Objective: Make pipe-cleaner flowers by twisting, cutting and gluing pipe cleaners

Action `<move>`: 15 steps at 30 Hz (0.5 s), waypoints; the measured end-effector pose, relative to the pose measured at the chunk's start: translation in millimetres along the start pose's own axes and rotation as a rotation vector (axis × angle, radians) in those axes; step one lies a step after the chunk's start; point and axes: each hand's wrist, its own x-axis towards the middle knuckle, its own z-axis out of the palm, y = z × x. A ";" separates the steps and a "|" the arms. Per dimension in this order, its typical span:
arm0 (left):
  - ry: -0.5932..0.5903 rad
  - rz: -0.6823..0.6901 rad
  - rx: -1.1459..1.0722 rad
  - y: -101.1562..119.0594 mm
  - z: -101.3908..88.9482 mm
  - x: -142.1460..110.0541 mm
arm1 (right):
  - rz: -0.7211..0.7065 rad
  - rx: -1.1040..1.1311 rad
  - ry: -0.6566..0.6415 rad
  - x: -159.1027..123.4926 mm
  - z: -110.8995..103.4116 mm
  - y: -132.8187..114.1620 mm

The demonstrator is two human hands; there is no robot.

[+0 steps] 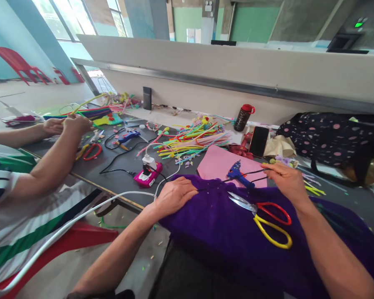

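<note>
One black cord (254, 171) sits pinched in your right hand (285, 177); left hand (176, 193) lies flat, grip unclear, on purple cloth (216, 224): press evenly, minding scissors (253, 207) between your fingers

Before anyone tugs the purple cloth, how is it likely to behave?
The purple cloth is probably floppy, since it drapes softly toward the lap. It would likely carry or spill the scissors, which lie loose on it. The left hand rests on one side, so that part may hold back while the rest bunches.

No legible text or numbers.
</note>
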 end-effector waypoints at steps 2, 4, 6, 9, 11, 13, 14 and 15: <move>-0.057 -0.003 0.012 2.6 3.2 1.7 | 0.029 -0.020 0.033 -4.9 -1.8 11.7; -0.085 -0.034 0.026 4.7 6.9 3.3 | 0.063 -0.011 0.021 -10.3 -2.1 19.7; -0.075 -0.069 0.052 7.0 11.3 4.3 | 0.103 0.008 0.008 -16.2 -2.3 25.2; -0.012 -0.074 0.132 12.8 20.5 3.3 | 0.126 0.029 -0.033 -25.9 -3.6 31.0; 0.053 -0.044 0.200 18.5 29.4 0.5 | 0.107 0.024 -0.087 -32.1 -4.6 33.6; 0.114 -0.014 0.254 24.9 39.6 -3.5 | 0.061 0.011 -0.132 -37.5 -5.2 35.3; 0.129 0.000 0.269 28.1 44.6 -5.7 | 0.032 0.007 -0.147 -39.8 -5.3 35.9; 0.129 0.017 0.277 31.0 49.2 -7.7 | 0.005 0.008 -0.161 -41.8 -5.6 36.7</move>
